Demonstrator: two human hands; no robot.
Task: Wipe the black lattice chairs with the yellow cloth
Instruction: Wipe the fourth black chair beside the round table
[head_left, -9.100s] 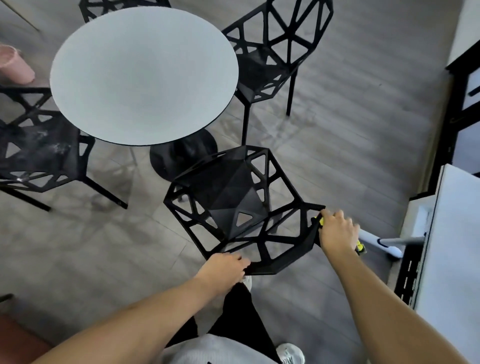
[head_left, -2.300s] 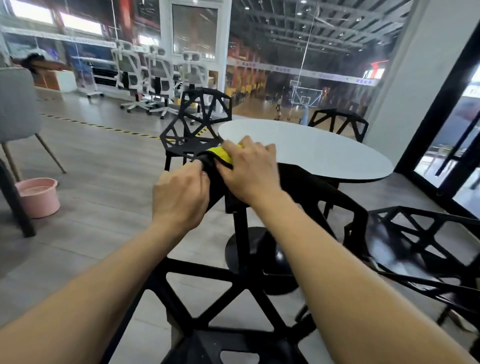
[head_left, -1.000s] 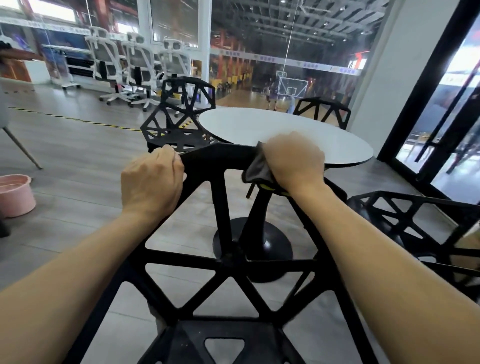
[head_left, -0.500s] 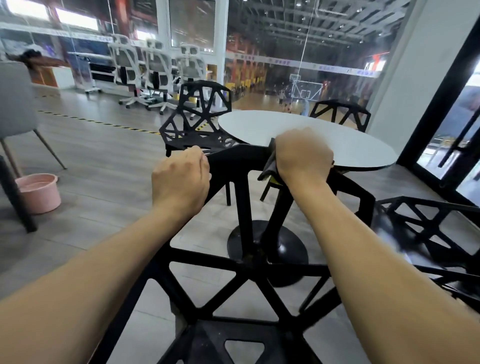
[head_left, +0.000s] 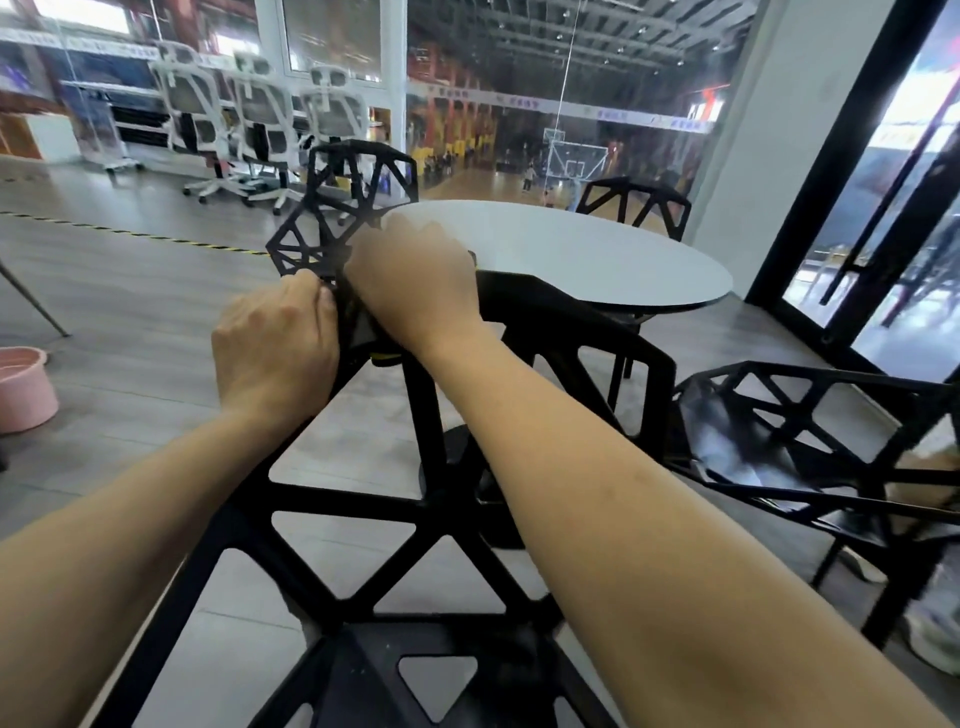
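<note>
Head view, looking forward and down over the chair back.

My left hand (head_left: 275, 348) is clenched round the top rail of the near lattice chair (head_left: 415, 525), fingers curled over the edge. I judge it is there to steady the frame while the other hand rubs.

My right hand (head_left: 415, 291) sits just beside it on the same rail, touching or nearly touching the left. It is closed over the yellow cloth (head_left: 384, 358). Most of the cloth is hidden under the palm; only a dark fold and a thin yellow edge show below the heel of the hand. The cloth looks wrapped over the rail so that the top and the far face get wiped together.

The chair fills the lower frame. Its back struts fan up from the seat toward the rail I hold, which puts the rail at an easy reach.

Beyond the rail stands the round white bench (head_left: 597, 254) on its single black pedestal. Three more black lattice chairs are around it: one at the far left (head_left: 358, 208), one at the far side (head_left: 634, 202), one at the right (head_left: 810, 447) with its seat showing pale smears. I judge that one is not yet done.

A pink basin (head_left: 23, 387) sits on the floor at the left edge, well apart from the chairs, probably for rinsing. White office chairs (head_left: 260, 119) line the back of the hall.
</note>
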